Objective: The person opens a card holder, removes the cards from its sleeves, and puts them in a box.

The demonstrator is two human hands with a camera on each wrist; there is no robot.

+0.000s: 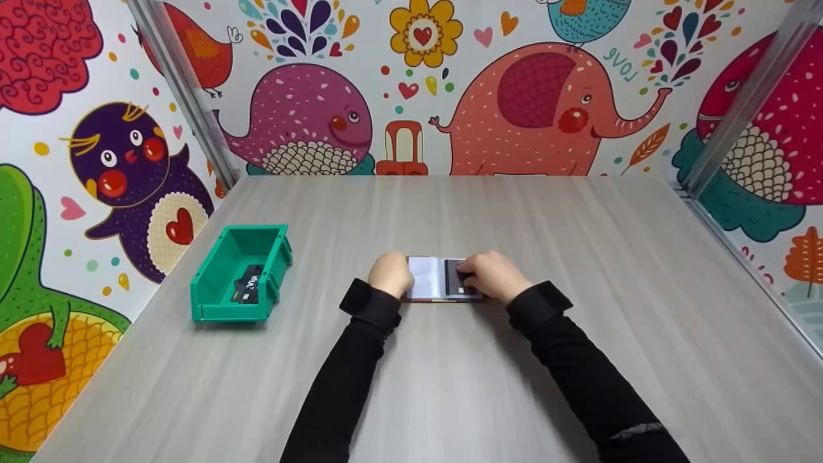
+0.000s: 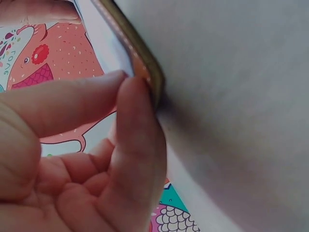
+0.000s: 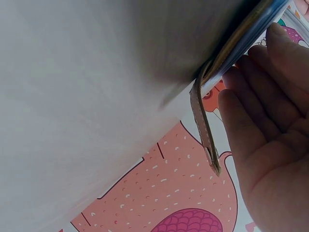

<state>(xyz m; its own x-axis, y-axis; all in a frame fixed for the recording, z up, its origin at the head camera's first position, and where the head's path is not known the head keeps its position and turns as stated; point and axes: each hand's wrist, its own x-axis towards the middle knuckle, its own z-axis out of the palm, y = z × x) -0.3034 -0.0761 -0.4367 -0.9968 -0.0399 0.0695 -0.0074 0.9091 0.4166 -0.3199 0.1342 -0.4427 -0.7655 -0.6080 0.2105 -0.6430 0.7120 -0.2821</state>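
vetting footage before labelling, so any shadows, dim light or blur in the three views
Head view: bright, with soft shadows by the green bin and right sleeve; left wrist view: dimmer, tabletop texture washed soft, shadow beside the card holder; right wrist view: also dim, dark shadow along the card holder.

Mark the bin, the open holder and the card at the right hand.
Bin (image 1: 230, 314): head view, on its front wall.
Holder (image 1: 423, 278): head view, on its pale left page.
Card (image 1: 454, 283): head view, on its uncovered dark face.
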